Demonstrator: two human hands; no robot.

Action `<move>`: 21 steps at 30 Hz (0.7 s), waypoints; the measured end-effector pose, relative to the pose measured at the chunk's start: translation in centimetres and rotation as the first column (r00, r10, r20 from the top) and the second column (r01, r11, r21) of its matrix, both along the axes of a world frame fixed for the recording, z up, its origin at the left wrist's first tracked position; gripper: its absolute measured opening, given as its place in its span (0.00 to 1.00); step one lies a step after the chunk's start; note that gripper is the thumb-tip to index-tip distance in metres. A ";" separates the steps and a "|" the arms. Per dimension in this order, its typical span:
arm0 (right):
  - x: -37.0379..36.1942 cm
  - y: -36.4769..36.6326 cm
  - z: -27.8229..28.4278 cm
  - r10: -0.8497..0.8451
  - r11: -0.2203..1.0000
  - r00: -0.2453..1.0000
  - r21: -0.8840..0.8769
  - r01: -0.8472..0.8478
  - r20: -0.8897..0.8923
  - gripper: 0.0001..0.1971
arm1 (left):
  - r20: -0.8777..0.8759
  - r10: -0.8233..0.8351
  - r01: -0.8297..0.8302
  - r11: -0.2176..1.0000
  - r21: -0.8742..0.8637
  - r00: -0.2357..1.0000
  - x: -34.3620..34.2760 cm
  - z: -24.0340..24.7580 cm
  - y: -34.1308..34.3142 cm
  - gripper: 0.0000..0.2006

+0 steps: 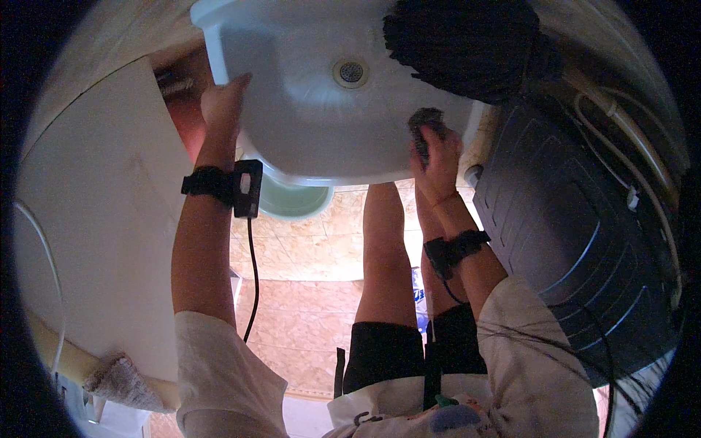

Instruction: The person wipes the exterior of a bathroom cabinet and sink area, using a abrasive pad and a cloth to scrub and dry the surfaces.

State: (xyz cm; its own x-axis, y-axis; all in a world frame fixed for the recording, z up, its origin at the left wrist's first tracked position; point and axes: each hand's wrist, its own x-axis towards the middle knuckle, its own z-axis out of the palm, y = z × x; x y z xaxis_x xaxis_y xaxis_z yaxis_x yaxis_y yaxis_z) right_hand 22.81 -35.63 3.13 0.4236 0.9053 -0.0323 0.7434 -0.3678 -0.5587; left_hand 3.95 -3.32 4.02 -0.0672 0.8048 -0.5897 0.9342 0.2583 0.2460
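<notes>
A white sink point(307, 135) with a round metal drain point(350, 73) lies in front of me. My left hand point(223, 109) is closed around the sink's left rim, its fingertips over the inner edge. At the right front of the basin, my right hand point(439, 160) grips a dark grey, crumpled scouring pad point(426, 120). The pad is by the sink's inner wall; whether it presses on the surface I cannot tell. Black mop strands point(464, 44) hang over the sink's far right corner.
Below the sink, a pale green basin point(296, 201) stands on the tiled floor point(292, 248). A dark ribbed panel point(562, 219) flanks my right arm, with pale hoses point(642, 153) beyond it. To the left is a white flat surface point(102, 197); a greyish cloth point(125, 383) lies near its lower edge.
</notes>
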 end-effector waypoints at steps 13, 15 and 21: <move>2.0 -0.1 -0.6 -0.820 0.406 0.086 -0.468 0.785 -0.566 0.37 | 0.124 -0.089 0.037 0.929 0.367 0.988 -4.7 -0.9 -7.9 0.23; 2.4 -0.9 0.4 -0.831 0.464 0.108 -0.572 0.677 -0.546 0.38 | 0.020 0.088 -0.090 0.941 0.325 0.996 -4.0 -1.3 -10.9 0.23; 6.5 -4.1 -1.3 -0.812 0.524 -0.051 -0.766 0.372 -0.581 0.32 | -0.004 0.320 -0.308 0.916 0.258 0.947 -2.2 -0.4 -12.3 0.21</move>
